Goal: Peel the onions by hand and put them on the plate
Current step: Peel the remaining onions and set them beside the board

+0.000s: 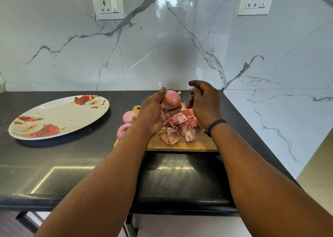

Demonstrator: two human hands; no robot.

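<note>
I see bare black countertop [86, 157] between the floral plate [59, 117] and cutting board [180, 144]; two peeled onions [129, 117] crowd the board's left edge.

- The underside of the held onion [172, 98] is covered by the left hand [155, 113], whose fingertips are tucked out of sight beneath it.
- Whether a scrap of skin is pinched by the right hand [204, 102] cannot be told; its fingertips are turned away.
- The cutting board [182, 144] is partly hidden by both forearms and the peel pile [180, 126].
- The lower peeled onion [123, 130] is partly masked by the left forearm.
- The right socket [255, 0] is too small for its switch position to be read.
</note>
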